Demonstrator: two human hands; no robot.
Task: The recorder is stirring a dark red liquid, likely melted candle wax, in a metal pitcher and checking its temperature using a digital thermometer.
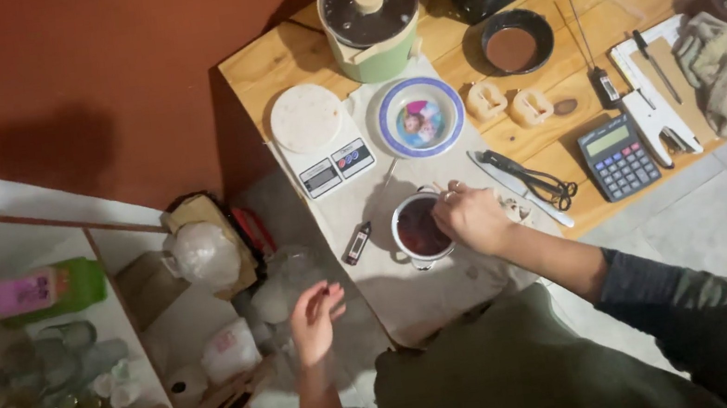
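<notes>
Counted on the wooden table (288, 55): one small white metal pot with dark red-brown liquid (419, 227), one white digital kitchen scale with a round platform (317, 138), one blue-rimmed shallow bowl with a coloured picture in its base (420, 116), one green pot with a dark glass lid (371, 18), one black round dish holding brown material (516, 41), two pale ring-shaped pieces (487, 98), one pair of black-handled scissors (530, 178), one dark pocket calculator (618, 157), one white stapler (660, 123) and one small black probe thermometer (357, 243).

The white pot stands on a pale sheet near the near edge of the table, just near of the blue-rimmed bowl and right of the thermometer. The right hand (475, 216) rests at the pot's right rim, touching it. Its fingers are curled at the rim; the view does not show whether they are clamped on the pot or on a thin object there.

The left hand (314, 320) hangs off the table's left near corner, well apart from the pot, fingers loosely spread and holding nothing.

The pot is round, white-walled, with a small lug on its near side. Its contents are dark and glossy.
</notes>
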